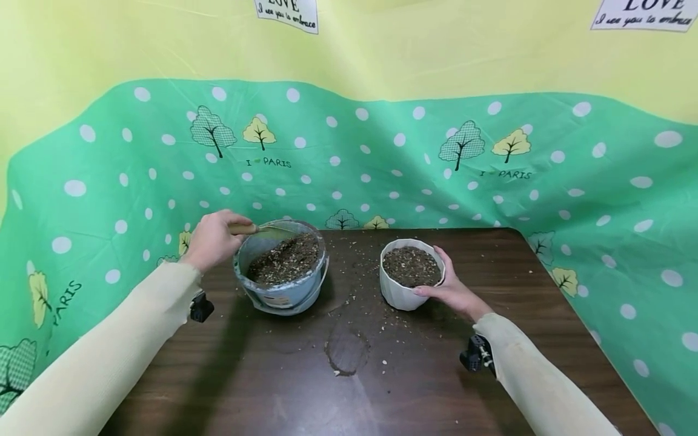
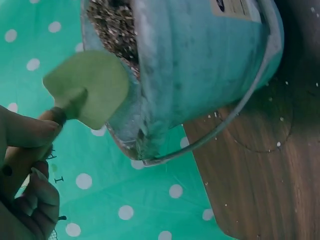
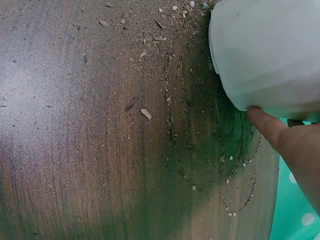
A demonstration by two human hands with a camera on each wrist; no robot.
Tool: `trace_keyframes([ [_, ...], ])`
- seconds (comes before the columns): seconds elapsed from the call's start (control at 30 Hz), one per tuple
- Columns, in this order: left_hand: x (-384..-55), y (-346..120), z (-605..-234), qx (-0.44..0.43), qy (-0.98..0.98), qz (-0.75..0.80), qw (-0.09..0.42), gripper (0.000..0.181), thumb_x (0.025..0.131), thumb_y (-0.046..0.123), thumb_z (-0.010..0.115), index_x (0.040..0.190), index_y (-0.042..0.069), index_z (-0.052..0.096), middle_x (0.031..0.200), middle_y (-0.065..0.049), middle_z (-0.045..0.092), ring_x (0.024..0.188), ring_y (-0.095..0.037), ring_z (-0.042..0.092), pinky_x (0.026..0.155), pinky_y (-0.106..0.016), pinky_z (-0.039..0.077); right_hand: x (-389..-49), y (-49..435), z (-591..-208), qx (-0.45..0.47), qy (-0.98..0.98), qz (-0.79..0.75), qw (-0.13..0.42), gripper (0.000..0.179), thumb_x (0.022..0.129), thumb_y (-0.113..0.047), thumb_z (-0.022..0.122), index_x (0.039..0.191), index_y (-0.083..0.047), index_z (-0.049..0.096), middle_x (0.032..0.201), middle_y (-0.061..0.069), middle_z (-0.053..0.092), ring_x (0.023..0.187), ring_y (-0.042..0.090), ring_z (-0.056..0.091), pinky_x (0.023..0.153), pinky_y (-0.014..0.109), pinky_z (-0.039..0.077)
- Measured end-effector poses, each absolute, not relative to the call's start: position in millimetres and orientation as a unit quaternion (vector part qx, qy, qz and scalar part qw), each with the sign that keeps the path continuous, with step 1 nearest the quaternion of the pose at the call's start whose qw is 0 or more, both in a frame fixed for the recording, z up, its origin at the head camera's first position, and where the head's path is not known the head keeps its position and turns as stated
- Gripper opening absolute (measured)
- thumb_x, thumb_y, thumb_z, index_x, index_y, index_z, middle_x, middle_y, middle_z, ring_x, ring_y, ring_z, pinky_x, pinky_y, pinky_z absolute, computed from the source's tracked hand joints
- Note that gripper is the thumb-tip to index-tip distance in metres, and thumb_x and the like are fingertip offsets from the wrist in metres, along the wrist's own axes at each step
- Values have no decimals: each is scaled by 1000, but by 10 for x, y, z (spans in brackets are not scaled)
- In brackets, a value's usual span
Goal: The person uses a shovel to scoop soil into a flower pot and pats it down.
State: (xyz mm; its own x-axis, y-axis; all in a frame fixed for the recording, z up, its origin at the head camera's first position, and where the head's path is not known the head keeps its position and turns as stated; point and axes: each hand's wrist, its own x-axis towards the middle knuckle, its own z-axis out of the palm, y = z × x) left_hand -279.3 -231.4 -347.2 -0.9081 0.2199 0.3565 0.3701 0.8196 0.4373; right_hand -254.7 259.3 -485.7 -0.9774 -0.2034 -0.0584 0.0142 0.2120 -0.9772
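Note:
My left hand grips the wooden handle of a small garden trowel with a green blade. In the head view the trowel reaches over the left rim of a blue bucket, and its blade is over the inside. Dark potting soil fills part of the bucket, heaped toward the right. My right hand holds a white fluted flower pot by its right side, thumb in front and fingers round the back. Soil stands near the pot's rim. In the right wrist view only the pot's lower wall shows.
The dark wooden table bears scattered soil crumbs and a ring of soil in front of the bucket and pot. A green and yellow printed cloth hangs behind and along the sides. The bucket's handle hangs down.

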Motion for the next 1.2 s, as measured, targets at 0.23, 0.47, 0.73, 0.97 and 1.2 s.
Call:
trace_keyframes([
  [0.23,-2899,-2183,-3491,-286,-917,-161,228,29,81,-9,69,102,7,78,102,-7,71,94,-30,62,80,-47,51,-2541,2598,-4838,-63,778,-618,94,118,83,-10,80,157,-22,-11,158,22,-1,143,41,8,111,59,18],
  [0.47,-2986,-2113,-3462,-351,-898,-114,239,27,86,-10,63,98,8,79,98,-5,71,90,-26,59,75,-42,52,-2530,2587,-4828,-61,773,-624,91,117,83,-8,79,157,-22,-10,158,23,0,143,41,10,110,57,21],
  [0.73,-3012,-2219,-3568,-345,-925,-64,146,26,85,-10,67,104,5,77,103,-8,70,95,-31,61,78,-44,54,-2533,2571,-4830,-55,774,-625,93,116,83,-8,78,157,-22,-11,158,23,0,142,41,13,108,55,25],
  [0.97,-2977,-2397,-3603,-297,-949,-70,77,27,86,-6,68,110,4,75,106,-11,72,97,-33,66,79,-48,55,-2537,2569,-4849,-54,772,-627,89,116,83,-7,78,157,-22,-10,158,23,0,141,41,14,108,54,27],
  [1.2,-2901,-2525,-3600,-258,-960,-106,1,19,92,5,63,105,1,77,90,-12,73,56,-18,58,50,-34,46,-2557,2576,-4870,-59,774,-624,85,117,82,-7,79,157,-21,-10,158,23,1,142,40,11,111,57,21],
])
